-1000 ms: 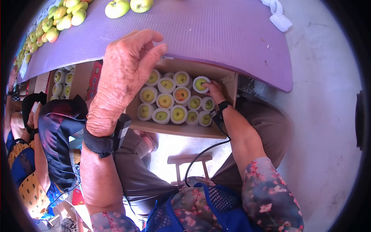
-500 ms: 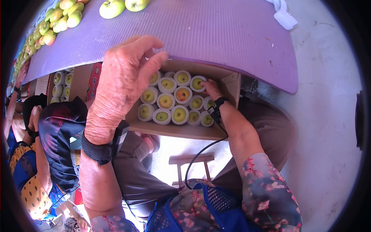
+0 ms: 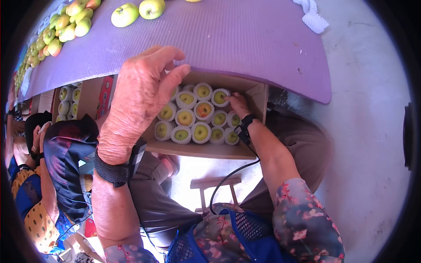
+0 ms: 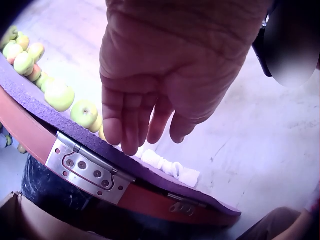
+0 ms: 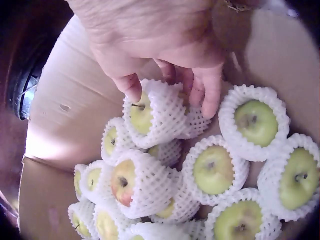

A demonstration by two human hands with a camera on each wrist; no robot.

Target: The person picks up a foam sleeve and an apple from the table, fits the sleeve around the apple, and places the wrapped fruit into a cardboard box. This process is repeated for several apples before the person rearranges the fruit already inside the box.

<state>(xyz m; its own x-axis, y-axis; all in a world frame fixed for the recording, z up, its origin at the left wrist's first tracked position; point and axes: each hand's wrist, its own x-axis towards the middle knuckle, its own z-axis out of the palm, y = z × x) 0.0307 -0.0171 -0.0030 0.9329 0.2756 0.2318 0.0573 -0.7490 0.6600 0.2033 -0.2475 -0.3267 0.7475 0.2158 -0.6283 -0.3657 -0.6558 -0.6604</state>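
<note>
Inside an open cardboard carton [image 3: 201, 150], my right hand [image 3: 239, 105] grips a green apple [image 3: 220, 97] sleeved in white foam netting. The right wrist view shows the thumb [image 5: 131, 89] on one side of this netted apple [image 5: 155, 112] and fingers [image 5: 207, 92] on the other. Several more netted apples [image 5: 212, 170] sit close around it, one of them reddish [image 3: 204, 109]. My left hand [image 3: 138, 87] hangs above the front edge of the purple-matted table [image 3: 245, 39], holding nothing, fingers loosely bent. From the head it hides the carton's left part.
Bare apples are heaped [image 3: 66, 26] at the table's far left, with two larger green ones [image 3: 125, 15] nearby. Loose foam netting [image 3: 313, 19] lies at the right end. Another carton [image 3: 90, 94] of netted apples stands to the left, beside a seated person [image 3: 41, 188]. Metal hinges [image 4: 87, 167] line the table's underside.
My right hand has brought the netted apple slightly left, closer against its neighbour in the top row. My left hand stays raised, a little lower in view.
</note>
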